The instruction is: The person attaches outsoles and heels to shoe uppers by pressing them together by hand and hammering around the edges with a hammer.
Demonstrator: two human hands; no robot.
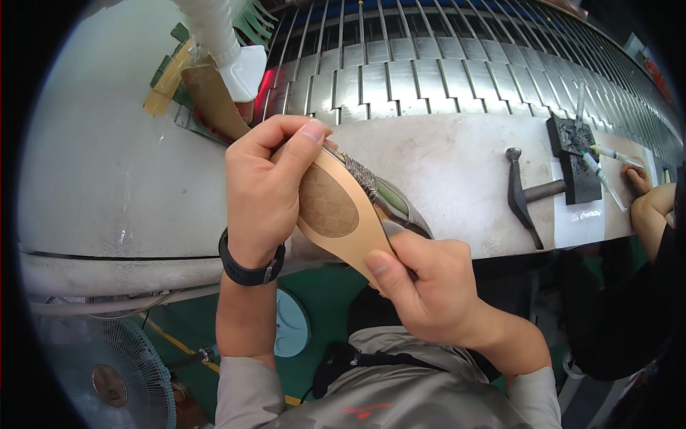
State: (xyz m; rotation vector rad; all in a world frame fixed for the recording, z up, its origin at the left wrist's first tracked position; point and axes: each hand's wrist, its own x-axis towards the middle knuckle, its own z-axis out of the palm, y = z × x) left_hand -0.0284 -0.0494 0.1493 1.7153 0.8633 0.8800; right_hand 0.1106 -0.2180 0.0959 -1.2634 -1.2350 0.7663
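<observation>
Between my two hands is a shoe (331, 204), its tan sole turned up toward me. The sole carries an oval textured patch at the forefoot, and a band of sparkly grey trim shows along the far side of the upper. My left hand (268, 182), below which a black watch sits on the wrist, is closed round the toe end. My right hand (436, 286) grips the narrower heel end, thumb pressed on the sole. The shoe is held above the near edge of the worktable (457, 171); much of its upper is hidden behind the sole.
A hammer (525, 193) lies on the table at right, beside black blocks (579, 164) holding syringe-like tubes. Another person's hand (637, 179) is at far right. A slatted metal conveyor (429, 79) runs behind. A white nozzle (241, 71) hangs at upper left; a fan (111, 382) stands lower left.
</observation>
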